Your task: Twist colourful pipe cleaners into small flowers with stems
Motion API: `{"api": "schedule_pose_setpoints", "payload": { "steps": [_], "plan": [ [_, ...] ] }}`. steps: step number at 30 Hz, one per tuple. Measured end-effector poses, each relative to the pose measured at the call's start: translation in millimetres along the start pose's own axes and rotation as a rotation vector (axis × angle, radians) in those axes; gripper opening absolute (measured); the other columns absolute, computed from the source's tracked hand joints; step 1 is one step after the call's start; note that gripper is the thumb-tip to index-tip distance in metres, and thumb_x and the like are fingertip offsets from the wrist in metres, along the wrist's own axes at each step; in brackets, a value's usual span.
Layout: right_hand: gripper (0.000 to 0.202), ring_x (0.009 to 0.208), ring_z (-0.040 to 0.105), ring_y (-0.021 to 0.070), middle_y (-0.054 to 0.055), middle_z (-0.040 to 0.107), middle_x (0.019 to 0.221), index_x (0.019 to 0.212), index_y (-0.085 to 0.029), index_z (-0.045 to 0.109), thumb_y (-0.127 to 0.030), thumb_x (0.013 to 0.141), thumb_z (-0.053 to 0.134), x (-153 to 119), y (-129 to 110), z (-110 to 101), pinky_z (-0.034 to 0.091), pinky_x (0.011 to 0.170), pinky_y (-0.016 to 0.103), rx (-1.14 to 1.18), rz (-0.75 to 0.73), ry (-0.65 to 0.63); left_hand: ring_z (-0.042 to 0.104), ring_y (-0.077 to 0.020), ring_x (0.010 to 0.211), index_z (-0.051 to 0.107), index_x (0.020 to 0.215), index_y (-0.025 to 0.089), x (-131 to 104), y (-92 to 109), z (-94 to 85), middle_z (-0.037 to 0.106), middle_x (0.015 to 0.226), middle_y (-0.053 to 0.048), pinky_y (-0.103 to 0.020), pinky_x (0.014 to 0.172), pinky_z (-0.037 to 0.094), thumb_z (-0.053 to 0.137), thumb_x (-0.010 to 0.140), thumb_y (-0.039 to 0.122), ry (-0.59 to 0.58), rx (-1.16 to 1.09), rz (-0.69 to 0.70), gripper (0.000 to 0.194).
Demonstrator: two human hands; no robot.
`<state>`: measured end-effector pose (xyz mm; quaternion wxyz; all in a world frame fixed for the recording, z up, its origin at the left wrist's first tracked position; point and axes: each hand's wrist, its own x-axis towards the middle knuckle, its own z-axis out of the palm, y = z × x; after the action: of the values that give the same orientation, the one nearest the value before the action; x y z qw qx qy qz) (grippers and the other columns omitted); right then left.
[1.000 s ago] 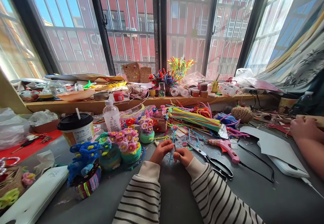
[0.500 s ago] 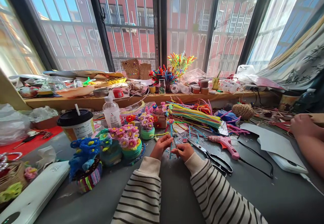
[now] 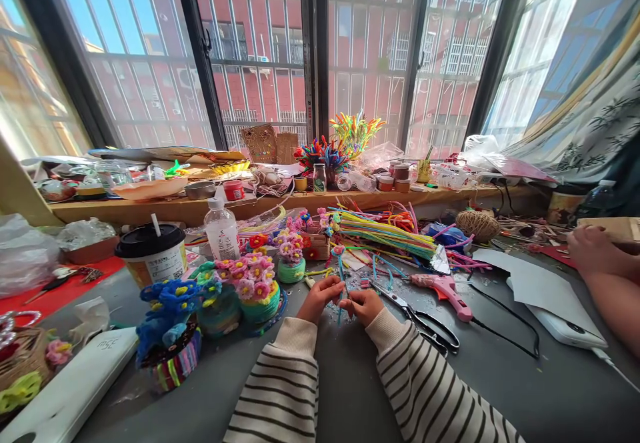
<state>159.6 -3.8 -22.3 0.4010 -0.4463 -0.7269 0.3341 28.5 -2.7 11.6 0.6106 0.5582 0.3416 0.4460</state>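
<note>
In the head view a small pipe-cleaner flower [image 3: 339, 251] with a pink head stands upright on a light blue fuzzy stem. My left hand [image 3: 321, 299] is closed, pinching that stem between thumb and fingers. Close beside it, my right hand [image 3: 365, 305] is closed too, its fingertips at the lower part of the stem. A thin dark strand shows between the fingertips, too small to name. The stem's lower end sticks out below the fingers. Just right of my hands lie black-handled scissors [image 3: 423, 319] and a pink hot glue gun [image 3: 445, 291].
Finished flower pots [image 3: 259, 296] and a lidded cup [image 3: 153, 256] stand at left, near a bottle [image 3: 221, 231]. Behind my hands lies a bundle of pipe cleaners [image 3: 385, 229]. A power bank [image 3: 565, 319] sits at right, near another person's hand [image 3: 597, 249]. The glue gun's cord loops across the table.
The flower's stem has tilted slightly, its lower end shifting a little right. Both hands stay close together around it. The view has tipped slightly, and the other person's hand has shifted a little.
</note>
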Motion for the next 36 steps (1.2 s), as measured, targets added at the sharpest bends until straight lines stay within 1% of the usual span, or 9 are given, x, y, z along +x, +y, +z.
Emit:
{"api": "schedule_pose_setpoints", "payload": {
  "steps": [3, 7, 11, 15, 23, 27, 30, 33, 36],
  "plan": [
    [0.055, 0.035, 0.031, 0.0059, -0.002, 0.039, 0.032, 0.033, -0.016, 0.042, -0.066, 0.056, 0.043, -1, -4, 0, 0.025, 0.039, 0.02, 0.0, 0.007, 0.041, 0.031, -0.0069, 0.044, 0.044, 0.053, 0.018, 1, -2, -0.7, 0.035, 0.047, 0.004, -0.022, 0.044, 0.025, 0.057, 0.056, 0.034, 0.011, 0.007, 0.013, 0.021],
    [0.052, 0.035, 0.031, 0.0056, -0.002, 0.041, 0.032, 0.032, -0.016, 0.041, -0.062, 0.057, 0.047, 0, -5, 1, 0.026, 0.038, 0.02, -0.002, 0.029, 0.046, 0.032, -0.0059, 0.045, 0.043, 0.055, 0.017, 2, -4, -1.1, 0.036, 0.048, 0.005, -0.021, 0.045, 0.026, 0.057, 0.058, 0.033, 0.04, 0.033, 0.042, 0.022],
    [0.05, 0.034, 0.031, 0.0055, -0.003, 0.041, 0.032, 0.032, -0.016, 0.04, -0.059, 0.057, 0.05, 1, -1, 2, 0.027, 0.039, 0.02, -0.016, 0.028, 0.035, 0.033, -0.0049, 0.045, 0.041, 0.06, 0.016, 3, -4, -1.0, 0.035, 0.047, 0.007, -0.019, 0.045, 0.026, 0.058, 0.055, 0.035, 0.111, 0.016, 0.058, 0.026],
    [0.053, 0.035, 0.032, 0.0051, -0.003, 0.041, 0.033, 0.034, -0.015, 0.042, -0.062, 0.057, 0.046, 0, 0, 3, 0.026, 0.039, 0.019, -0.012, 0.026, -0.002, 0.033, -0.0047, 0.045, 0.041, 0.06, 0.016, 3, -4, -0.5, 0.035, 0.047, 0.007, -0.019, 0.046, 0.025, 0.059, 0.053, 0.036, 0.125, -0.034, 0.041, 0.028],
    [0.068, 0.039, 0.034, 0.0062, -0.002, 0.04, 0.038, 0.042, -0.013, 0.049, -0.074, 0.057, 0.023, -1, -2, -4, 0.023, 0.04, 0.019, -0.03, -0.038, -0.122, 0.033, -0.0059, 0.047, 0.043, 0.054, 0.016, 0, 0, 0.1, 0.037, 0.048, 0.006, -0.021, 0.048, 0.025, 0.059, 0.055, 0.035, 0.032, 0.03, 0.025, 0.025],
    [0.067, 0.041, 0.035, 0.0066, -0.002, 0.04, 0.04, 0.044, -0.013, 0.052, -0.072, 0.06, 0.023, 0, 1, -11, 0.024, 0.042, 0.02, -0.036, -0.07, -0.202, 0.03, -0.0064, 0.047, 0.043, 0.049, 0.016, 0, -1, -1.6, 0.035, 0.046, 0.005, -0.022, 0.047, 0.022, 0.056, 0.058, 0.035, -0.074, 0.107, 0.013, 0.025],
    [0.067, 0.039, 0.032, 0.0062, -0.003, 0.038, 0.038, 0.044, -0.013, 0.052, -0.072, 0.061, 0.024, 1, 3, -15, 0.023, 0.04, 0.02, -0.021, -0.075, -0.216, 0.03, -0.0066, 0.046, 0.044, 0.048, 0.016, 0, -3, -3.1, 0.035, 0.046, 0.004, -0.022, 0.046, 0.02, 0.054, 0.059, 0.035, -0.126, 0.134, 0.002, 0.024],
    [0.067, 0.037, 0.03, 0.0058, -0.003, 0.036, 0.037, 0.043, -0.012, 0.053, -0.07, 0.062, 0.026, 0, 5, -20, 0.02, 0.039, 0.02, -0.023, -0.085, -0.244, 0.029, -0.0066, 0.045, 0.044, 0.047, 0.016, 0, -4, -3.7, 0.036, 0.044, 0.004, -0.022, 0.046, 0.019, 0.053, 0.059, 0.034, -0.143, 0.156, -0.008, 0.024],
    [0.066, 0.037, 0.031, 0.0054, -0.003, 0.037, 0.037, 0.044, -0.012, 0.053, -0.07, 0.061, 0.028, -1, 5, -26, 0.02, 0.038, 0.02, -0.042, -0.076, -0.315, 0.029, -0.0066, 0.044, 0.042, 0.046, 0.016, 1, -4, -3.0, 0.035, 0.043, 0.005, -0.022, 0.046, 0.02, 0.053, 0.058, 0.034, -0.124, 0.165, -0.026, 0.024]
  ]
}}
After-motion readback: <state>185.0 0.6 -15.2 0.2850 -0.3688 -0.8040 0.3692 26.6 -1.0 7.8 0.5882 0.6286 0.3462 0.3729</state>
